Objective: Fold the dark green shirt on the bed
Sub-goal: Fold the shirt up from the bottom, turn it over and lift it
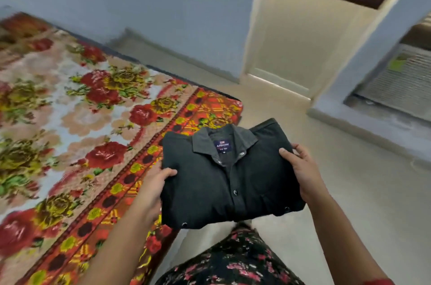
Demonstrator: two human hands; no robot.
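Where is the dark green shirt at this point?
Head view, lower centre: the shirt is folded and held between the left hand and right hand, at the right edge of the bed.

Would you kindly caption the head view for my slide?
Left hand and right hand hold the folded shirt by the bed.

Dark green shirt (pixel 217 187) folded into compact rectangle, collar up, front buttoned, held btwn both hands. Navy neck label (pixel 222 145) reads ARROW. L hand (pixel 154 189) grips shirt's left edge, thumb on top, fingers hidden beneath. R hand (pixel 303 173) grips right edge, thumb on top. Shirt sits above bed corner & floor. Bed (pixel 70 121) at left w/ red-yellow floral cover. Beige floor (pixel 349 191) at right. Blue wall (pixel 140 5), open doorway (pixel 291 40) behind. Dark floral garment (pixel 233 261) on person, bottom centre. Bkgd blurred.
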